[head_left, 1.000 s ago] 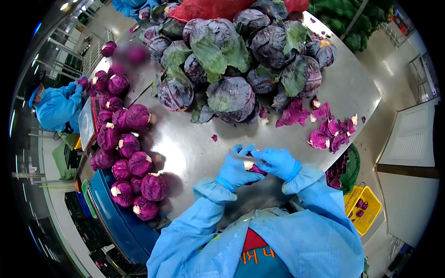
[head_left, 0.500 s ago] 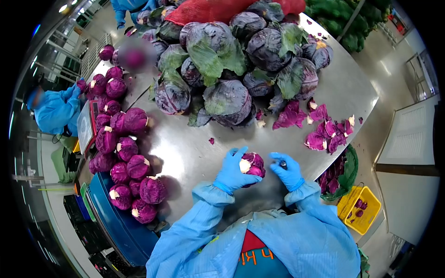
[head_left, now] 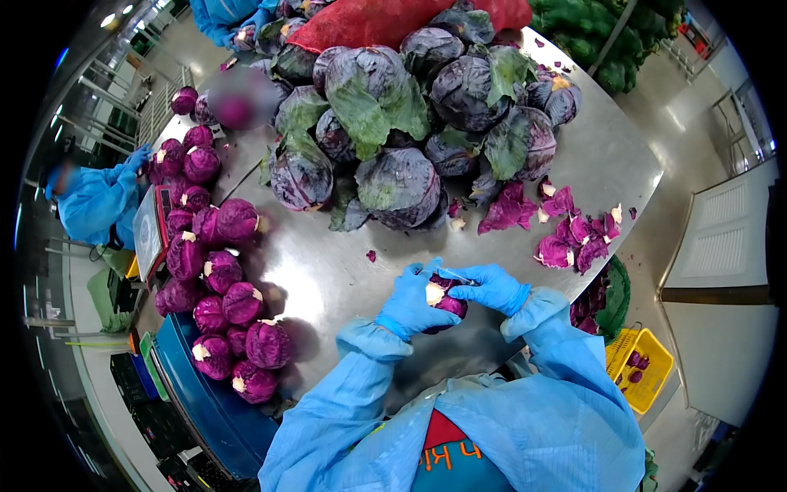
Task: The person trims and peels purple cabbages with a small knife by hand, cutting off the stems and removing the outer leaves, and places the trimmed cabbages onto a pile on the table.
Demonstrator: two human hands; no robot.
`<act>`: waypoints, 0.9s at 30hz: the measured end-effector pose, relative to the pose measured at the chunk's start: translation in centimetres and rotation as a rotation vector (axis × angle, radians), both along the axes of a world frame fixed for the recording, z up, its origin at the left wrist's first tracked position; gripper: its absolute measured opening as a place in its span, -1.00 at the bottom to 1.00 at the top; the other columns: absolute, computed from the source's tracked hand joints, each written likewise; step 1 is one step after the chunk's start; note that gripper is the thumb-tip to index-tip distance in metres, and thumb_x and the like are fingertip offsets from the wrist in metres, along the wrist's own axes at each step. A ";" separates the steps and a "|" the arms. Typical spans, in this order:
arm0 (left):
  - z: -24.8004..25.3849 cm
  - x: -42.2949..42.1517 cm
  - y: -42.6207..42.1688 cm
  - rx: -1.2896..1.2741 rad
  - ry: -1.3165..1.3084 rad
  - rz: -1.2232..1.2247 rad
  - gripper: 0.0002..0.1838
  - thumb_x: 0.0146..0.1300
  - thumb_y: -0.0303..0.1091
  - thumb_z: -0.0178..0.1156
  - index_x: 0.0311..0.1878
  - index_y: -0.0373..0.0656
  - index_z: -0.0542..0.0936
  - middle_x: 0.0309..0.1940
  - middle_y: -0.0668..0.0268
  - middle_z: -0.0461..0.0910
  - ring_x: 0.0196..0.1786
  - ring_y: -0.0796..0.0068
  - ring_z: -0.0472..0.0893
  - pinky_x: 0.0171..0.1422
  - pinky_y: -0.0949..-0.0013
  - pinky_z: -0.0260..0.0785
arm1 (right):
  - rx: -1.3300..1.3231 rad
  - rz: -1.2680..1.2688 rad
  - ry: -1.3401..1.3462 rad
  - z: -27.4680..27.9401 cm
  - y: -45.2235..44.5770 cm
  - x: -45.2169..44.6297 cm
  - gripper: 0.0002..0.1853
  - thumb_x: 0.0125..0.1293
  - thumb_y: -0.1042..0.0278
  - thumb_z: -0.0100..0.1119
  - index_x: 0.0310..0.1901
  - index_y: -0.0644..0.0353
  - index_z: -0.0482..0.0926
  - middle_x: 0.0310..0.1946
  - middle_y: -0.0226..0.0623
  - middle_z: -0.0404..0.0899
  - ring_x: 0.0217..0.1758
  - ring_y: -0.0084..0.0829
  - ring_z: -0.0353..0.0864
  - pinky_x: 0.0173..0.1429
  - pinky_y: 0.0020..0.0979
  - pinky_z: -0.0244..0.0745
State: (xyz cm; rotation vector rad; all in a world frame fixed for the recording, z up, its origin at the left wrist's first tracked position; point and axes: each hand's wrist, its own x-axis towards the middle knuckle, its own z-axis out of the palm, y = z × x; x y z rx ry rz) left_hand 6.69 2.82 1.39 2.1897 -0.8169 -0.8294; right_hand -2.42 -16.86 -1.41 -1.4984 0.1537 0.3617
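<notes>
My left hand [head_left: 407, 302], in a blue glove, is wrapped round a small peeled red cabbage [head_left: 448, 300] whose pale cut stem faces left. Fingers of my right hand [head_left: 490, 289] are closed at the cabbage's upper right side, round something thin that I cannot make out clearly. Both hands are over the near part of the metal table [head_left: 344, 271]. Beyond them is a heap of unpeeled cabbages [head_left: 399, 182] with dark outer leaves. Peeled purple cabbages [head_left: 243, 302] are piled to the left, and loose purple leaves [head_left: 574, 243] lie to the right.
A red mesh sack [head_left: 361, 23] tops the far heap. At the left are a scale [head_left: 149, 234], a blue bin [head_left: 201, 394] and a co-worker [head_left: 102, 201]. Another blue-sleeved person [head_left: 221, 18] is at the far edge. A yellow basket [head_left: 653, 380] stands lower right, beside a green net [head_left: 616, 302].
My right hand moved away from the cabbage, then came back left to it with its fingers closed. My left hand kept its hold. The view shifted slightly.
</notes>
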 end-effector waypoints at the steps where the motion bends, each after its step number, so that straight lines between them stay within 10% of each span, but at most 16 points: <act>1: -0.1 0.0 0.0 0.003 -0.020 -0.017 0.18 -0.40 0.09 0.59 0.39 -0.16 0.33 0.19 -0.10 0.34 0.24 -0.08 0.41 0.36 0.07 0.28 | 0.015 0.005 0.033 0.2 0.0 0.0 -0.43 0.20 0.18 0.40 0.24 0.11 0.51 0.13 -0.27 0.61 0.16 -0.51 0.54 0.30 -0.42 0.40; 10: -1.7 0.2 0.3 -0.207 -0.086 -0.085 0.07 -0.40 0.13 0.56 0.29 -0.14 0.45 0.06 0.05 0.52 0.13 0.04 0.48 0.27 0.17 0.35 | -0.655 -0.061 -0.493 0.9 1.4 -0.6 -0.47 0.11 0.16 0.40 0.17 -0.11 0.59 -0.41 -0.29 0.65 -0.42 -0.26 0.65 -0.33 -0.32 0.52; 22: 0.7 -0.8 -1.1 0.052 -0.088 -0.042 0.19 -0.44 0.14 0.58 0.41 0.05 0.33 0.18 -0.22 0.35 0.22 -0.26 0.40 0.32 -0.04 0.30 | -0.965 -0.278 -0.502 -1.6 3.1 -4.3 -0.62 0.02 0.29 0.46 -0.06 -0.01 0.67 -0.46 -0.38 0.62 -0.43 -0.40 0.62 -0.31 -0.37 0.52; 27: 0.0 -0.7 -0.8 0.033 -0.092 -0.044 0.18 -0.45 0.17 0.56 0.40 0.05 0.34 0.19 -0.24 0.34 0.23 -0.26 0.38 0.32 -0.07 0.28 | 0.063 -0.270 -0.023 -0.5 1.8 -2.5 -0.56 0.12 0.38 0.47 0.04 0.21 0.57 -0.13 -0.43 0.63 -0.11 -0.64 0.54 0.05 -0.50 0.49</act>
